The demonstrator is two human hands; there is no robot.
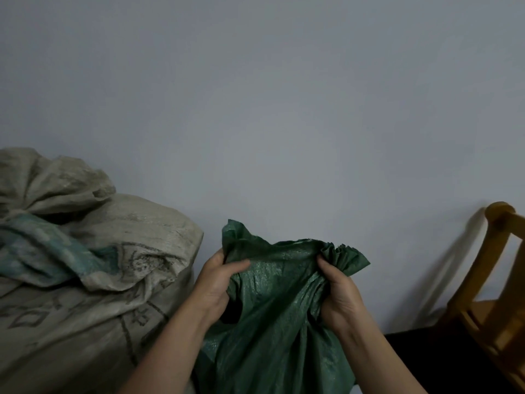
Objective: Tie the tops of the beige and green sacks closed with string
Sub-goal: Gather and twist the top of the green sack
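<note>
A green woven sack stands in front of me at the bottom centre, its top edge held up. My left hand grips the left part of that top, thumb across the fabric. My right hand is closed on the right part, where the fabric is bunched into pleats that fan out above the fist. A large beige sack with dark printed marks stands to the left, its top gathered and crumpled, with a teal strip of fabric lying across it. I see no string.
A plain pale wall rises right behind both sacks. A yellow wooden chair stands at the right edge. Dark floor shows between the green sack and the chair.
</note>
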